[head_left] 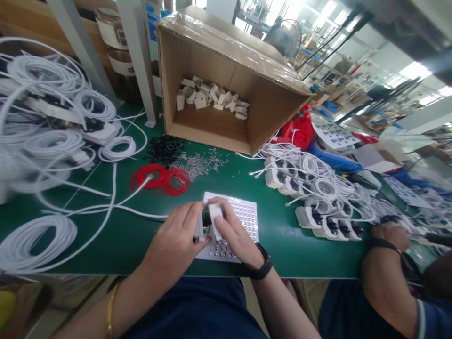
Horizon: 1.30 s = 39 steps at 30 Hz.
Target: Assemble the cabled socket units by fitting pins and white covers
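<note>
My left hand point(176, 238) is closed around a white plastic socket housing point(200, 230) whose dark inside faces right. A white cable point(148, 213) runs from the left towards this hand; where it ends is hidden by the fingers. A small white cover piece point(216, 221) is in my right hand point(236, 230), the thumb on its face, right beside the housing. Whether the two parts touch is unclear. Beneath both hands lies a white sheet point(251, 217) with rows of small shiny round pieces, partly covered by the hands.
A cardboard box point(208, 123) on its side holds several white parts point(201, 99). Nearby are screws point(197, 165), black pieces point(164, 148) and red wire coils point(176, 182). Cable coils point(38, 240) lie left; socket blocks point(332, 228) lie right, near a co-worker's hand point(391, 235).
</note>
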### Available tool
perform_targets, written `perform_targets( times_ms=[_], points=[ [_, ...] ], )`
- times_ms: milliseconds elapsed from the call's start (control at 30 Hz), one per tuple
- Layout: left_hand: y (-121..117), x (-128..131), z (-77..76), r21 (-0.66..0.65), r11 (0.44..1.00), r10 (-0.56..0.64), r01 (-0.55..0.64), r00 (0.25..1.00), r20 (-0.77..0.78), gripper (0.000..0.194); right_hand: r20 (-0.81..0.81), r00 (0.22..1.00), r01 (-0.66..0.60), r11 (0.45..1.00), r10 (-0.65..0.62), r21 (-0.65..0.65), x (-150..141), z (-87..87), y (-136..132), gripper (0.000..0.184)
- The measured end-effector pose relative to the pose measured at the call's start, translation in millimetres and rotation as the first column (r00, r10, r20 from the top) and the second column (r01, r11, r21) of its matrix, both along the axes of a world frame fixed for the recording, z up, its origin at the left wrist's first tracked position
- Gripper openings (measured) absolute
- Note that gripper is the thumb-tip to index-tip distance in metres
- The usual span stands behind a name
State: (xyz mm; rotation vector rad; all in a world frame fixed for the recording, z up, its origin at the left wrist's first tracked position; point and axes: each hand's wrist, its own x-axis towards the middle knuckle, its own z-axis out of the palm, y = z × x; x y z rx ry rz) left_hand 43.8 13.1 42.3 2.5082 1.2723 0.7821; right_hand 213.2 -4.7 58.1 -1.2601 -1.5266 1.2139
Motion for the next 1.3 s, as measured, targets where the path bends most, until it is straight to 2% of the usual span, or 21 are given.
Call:
perform_targets(
  times_ms=[67,233,367,433,533,600,700,767,800,867,967,1300],
  points=[
    [0,0,-2.6,0.018,1.0,-0.011,0.011,1.0,0.011,0.057,0.129,0.992,-0.013,0.998,0.004,0.066,-3,2.1,-2,0.034],
    [-4,-1,-7.6,0.025,0.999,0.026,-0.027,0.998,0.054,0.052,0.362,0.929,0.044,0.995,-0.075,0.093,-21,-2.9,-8,0.038],
    [-4,-7,-7.6,-0.121,0.992,0.044,-0.028,0.991,0.13,0.056,0.453,0.884,0.084,0.992,-0.118,0.095,-32,-3.3,-8,0.042],
    [-2,-12,-10.0,-0.24,0.971,0.042,0.002,0.983,0.179,0.059,0.382,0.917,0.09,0.992,-0.115,0.084,-33,-3.6,-6,0.05],
    [-1,-18,-19.7,-0.424,0.906,0.133,0.022,0.934,0.333,0.058,0.057,0.992,0.119,0.991,-0.116,-0.058,-30,-7.7,-3,0.056],
    [0,-21,-27.3,-0.513,0.856,0.223,0.062,0.851,0.476,0.058,-0.182,0.975,0.083,0.967,-0.129,-0.241,-31,-12.5,-2,0.047],
    [6,-29,-30.8,-0.568,0.782,0.23,0.257,0.728,0.646,0.083,-0.391,0.895,0.043,0.912,-0.217,-0.409,-38,-19.5,-4,0.042],
    [14,-34,-25.4,-0.583,0.711,0.197,0.393,0.685,0.702,0.092,-0.429,0.857,0.083,0.897,-0.287,-0.435,-44,-22.8,-5,0.043],
    [19,-37,-21.0,-0.604,0.679,0.194,0.418,0.691,0.696,0.087,-0.432,0.848,0.101,0.894,-0.306,-0.437,-46,-24.1,-6,0.044],
    [28,-39,-11.3,-0.666,0.649,0.214,0.367,0.753,0.623,0.065,-0.43,0.844,0.117,0.893,-0.32,-0.434,-50,-26.3,-7,0.043],
    [36,-36,-2.0,-0.731,0.637,0.255,0.245,0.828,0.5,0.044,-0.424,0.846,0.127,0.894,-0.324,-0.429,-52,-29.4,-8,0.043],
    [31,-28,-11.9,-0.741,0.618,0.333,0.262,0.767,0.548,0.037,-0.325,0.853,0.252,0.868,-0.408,-0.428,-59,-38.4,-12,0.048]
  ],
)
